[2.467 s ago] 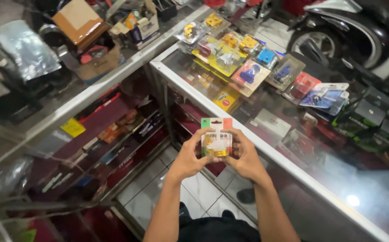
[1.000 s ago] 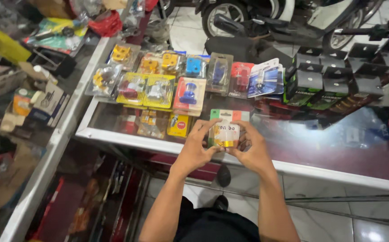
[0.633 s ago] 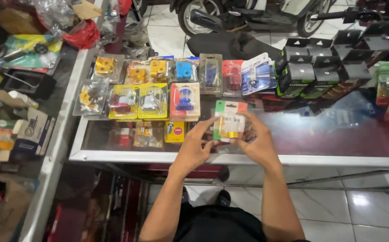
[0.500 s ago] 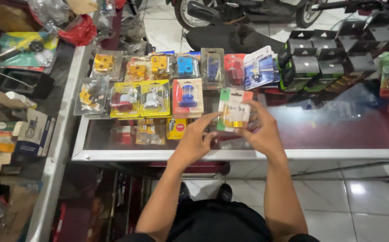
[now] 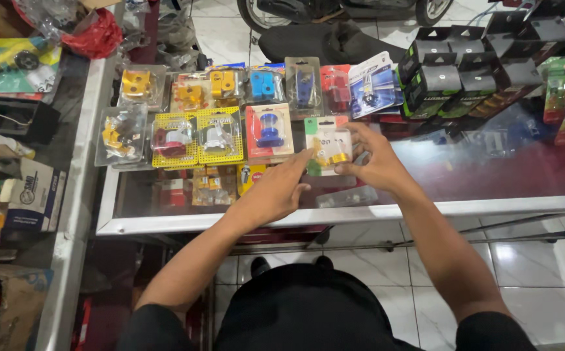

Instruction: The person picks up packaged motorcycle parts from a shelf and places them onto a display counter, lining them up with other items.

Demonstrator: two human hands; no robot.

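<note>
now the right hand pinches a clear blister pack over the glass counter; left hand fingers spread, touching it.

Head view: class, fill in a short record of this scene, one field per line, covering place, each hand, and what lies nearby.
Place: glass counter in a parts shop
Right hand: holds a small blister pack with a gold part, low over the glass
Left hand: fingertips at the pack's lower left edge
Nearby: rows of blister packs, a red-carded one just left; black boxes to the right
</note>
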